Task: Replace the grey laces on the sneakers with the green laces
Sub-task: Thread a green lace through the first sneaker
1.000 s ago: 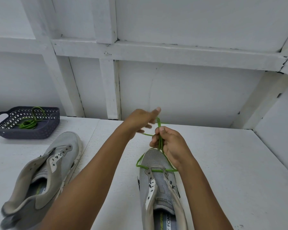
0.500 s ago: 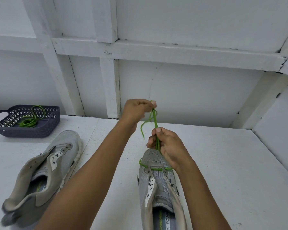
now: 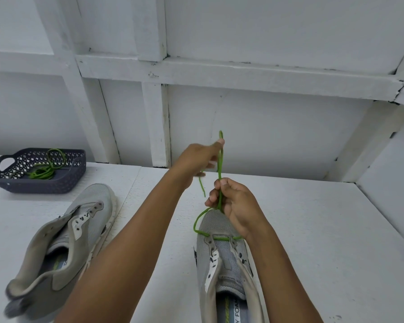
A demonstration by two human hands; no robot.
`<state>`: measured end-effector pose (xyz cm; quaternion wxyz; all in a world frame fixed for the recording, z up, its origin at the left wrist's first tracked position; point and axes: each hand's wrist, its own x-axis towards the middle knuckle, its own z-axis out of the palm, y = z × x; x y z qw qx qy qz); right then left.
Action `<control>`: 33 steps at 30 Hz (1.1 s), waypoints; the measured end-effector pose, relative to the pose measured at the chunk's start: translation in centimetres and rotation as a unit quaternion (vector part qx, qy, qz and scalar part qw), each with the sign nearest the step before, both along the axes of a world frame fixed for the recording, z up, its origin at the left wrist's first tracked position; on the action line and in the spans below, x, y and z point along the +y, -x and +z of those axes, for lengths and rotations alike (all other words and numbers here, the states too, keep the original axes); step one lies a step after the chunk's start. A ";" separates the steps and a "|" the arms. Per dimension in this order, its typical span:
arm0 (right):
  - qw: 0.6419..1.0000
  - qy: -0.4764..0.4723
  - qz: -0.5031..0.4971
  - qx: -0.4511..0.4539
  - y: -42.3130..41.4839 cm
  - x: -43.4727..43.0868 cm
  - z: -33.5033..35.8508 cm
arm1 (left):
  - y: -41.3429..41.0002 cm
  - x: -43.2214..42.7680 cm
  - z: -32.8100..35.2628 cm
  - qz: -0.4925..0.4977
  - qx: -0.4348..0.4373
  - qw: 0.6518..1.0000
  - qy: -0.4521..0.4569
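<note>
Fingers point(image 3: 210, 198) of right hand point(image 3: 237, 203) curled round both strands of green lace point(image 3: 219, 170) above sneaker point(image 3: 222, 252), likely to level ends; left hand point(image 3: 200, 157) pinches top, for tension.

lace point(image 3: 220, 183) green | sneakers point(image 3: 222, 252) grey | basket point(image 3: 63, 183) dark, lattice-patterned

From the right-side sneaker point(image 3: 222, 255), the tabletop point(image 3: 317, 234) lies open from 1 to 4 o'clock, up to the side panel point(image 3: 394, 173). At 12 o'clock the green lace point(image 3: 220, 164) runs upright over the toe, held by the right hand point(image 3: 237, 205) below and the left hand point(image 3: 196, 157) above, with the back wall point(image 3: 278, 136) behind. At 9 o'clock the left forearm point(image 3: 131, 241) crosses the strip before the left-side sneaker point(image 3: 84, 224); the basket point(image 3: 44, 186) stands at 10 o'clock.
</note>
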<state>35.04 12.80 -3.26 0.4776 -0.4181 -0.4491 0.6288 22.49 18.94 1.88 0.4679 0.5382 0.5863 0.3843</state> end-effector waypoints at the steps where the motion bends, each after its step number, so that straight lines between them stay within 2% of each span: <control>1: 1.000 0.004 -0.005 0.004 0.0 0.1 0.0 | 0.3 -0.5 -0.6 -0.039 0.019 0.999 0.023; 3: 1.000 0.009 -0.013 0.005 -0.1 0.4 0.0 | 0.7 -1.5 -2.0 -0.108 0.009 0.994 0.028; 5: 1.000 0.011 -0.020 -0.006 -0.2 0.5 -0.2 | 0.7 -2.2 -3.0 -0.131 -0.032 0.991 -0.016; 8: 0.999 0.013 -0.019 -0.024 0.0 0.5 -0.3 | 0.0 -2.6 -3.5 -0.085 -0.076 0.992 -0.063; 16: 0.998 -0.004 0.022 -0.058 -0.2 -0.5 -0.7 | -0.4 -0.4 -0.9 0.071 -0.145 0.986 -0.046; 20: 0.998 0.003 0.013 -0.062 -0.5 -0.3 -0.7 | -0.6 0.4 -0.8 0.069 -0.122 0.989 -0.048; 25: 0.999 0.011 0.001 -0.051 -0.7 -0.4 -0.6 | 0.0 -0.7 -2.3 -0.075 -0.010 0.997 0.031; 28: 0.999 0.007 0.004 -0.046 -0.7 -0.2 -0.5 | 0.9 -1.8 -3.7 -0.161 0.005 0.986 0.045; 31: 0.999 0.001 0.004 -0.053 -0.7 -0.2 -0.5 | 2.2 -2.3 -5.1 -0.135 -0.021 0.990 0.041; 33: 0.999 0.003 0.003 -0.052 -0.7 -0.3 -0.4 | 3.0 -2.2 -6.2 -0.109 0.025 0.993 0.038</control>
